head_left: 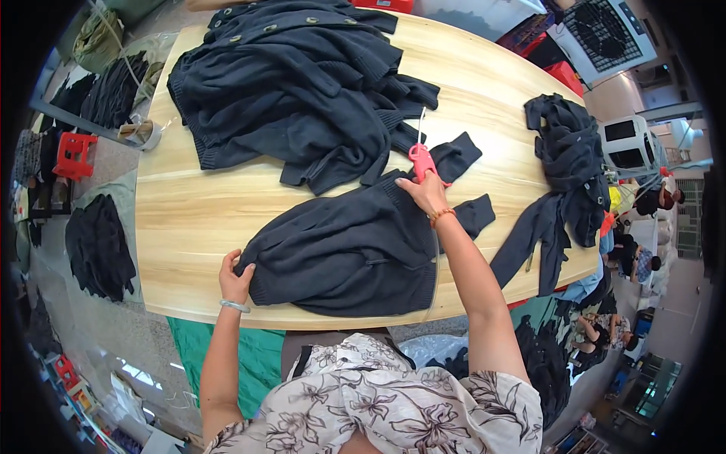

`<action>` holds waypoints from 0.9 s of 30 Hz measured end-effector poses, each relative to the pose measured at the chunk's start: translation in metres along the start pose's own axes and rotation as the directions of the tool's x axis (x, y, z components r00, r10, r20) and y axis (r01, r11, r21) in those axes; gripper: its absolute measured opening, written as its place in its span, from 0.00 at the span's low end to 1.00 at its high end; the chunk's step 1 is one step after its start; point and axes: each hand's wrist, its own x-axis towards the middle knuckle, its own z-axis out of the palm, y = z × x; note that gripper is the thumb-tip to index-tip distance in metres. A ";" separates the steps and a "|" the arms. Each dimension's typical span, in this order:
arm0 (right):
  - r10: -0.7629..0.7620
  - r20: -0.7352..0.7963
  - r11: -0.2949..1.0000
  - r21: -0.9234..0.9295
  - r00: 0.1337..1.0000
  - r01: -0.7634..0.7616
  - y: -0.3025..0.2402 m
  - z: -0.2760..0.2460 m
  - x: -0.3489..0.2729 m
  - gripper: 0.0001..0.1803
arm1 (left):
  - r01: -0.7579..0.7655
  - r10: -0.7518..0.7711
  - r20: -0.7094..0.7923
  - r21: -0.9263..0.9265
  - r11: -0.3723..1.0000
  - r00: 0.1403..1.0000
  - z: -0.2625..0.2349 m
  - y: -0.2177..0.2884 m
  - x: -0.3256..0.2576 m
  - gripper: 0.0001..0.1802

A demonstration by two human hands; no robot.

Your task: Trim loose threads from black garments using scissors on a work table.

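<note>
In front of me lies a dark knit sweater [348, 253], folded over itself, with its ribbed hem toward the right. My left hand [237, 280] pinches its left edge between thumb and fingers. My right hand [425, 193] is at the upper right of the sweater, wrapped round a red gun-shaped hand tool [421, 160] with a thin pale tip pointing away from me. The tool's exact kind is hard to make out. Dark sleeves [457, 151] stick out to the right of that hand. A thin strand [436, 280] runs down near the hem.
A heap of dark buttoned cardigans [295, 98] covers the far left of the wooden table [197, 219]. Another dark garment pile [567, 159] lies at the right edge. On the floor to the left are a red crate [74, 155] and more dark clothes [100, 246]. Other people [643, 261] sit far right.
</note>
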 end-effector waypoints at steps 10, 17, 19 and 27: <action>-0.054 0.008 0.867 0.496 0.998 0.043 -0.001 -0.054 -0.012 0.14 | -0.183 0.186 -0.104 0.031 0.983 0.977 -0.030 0.066 0.026 0.11; -0.294 -0.058 0.956 -0.023 0.954 0.293 0.080 -0.165 -0.030 0.08 | -0.814 0.776 0.372 0.500 0.295 0.509 0.008 0.126 0.018 0.14; -0.324 0.046 0.808 -0.507 0.945 0.302 0.109 -0.158 -0.058 0.07 | -0.821 0.612 0.559 0.472 0.320 0.560 0.024 0.095 0.003 0.09; -0.208 -0.196 0.900 -0.422 0.958 0.109 0.147 -0.119 -0.168 0.12 | -0.508 0.396 0.336 0.386 0.770 0.855 0.051 0.071 -0.031 0.20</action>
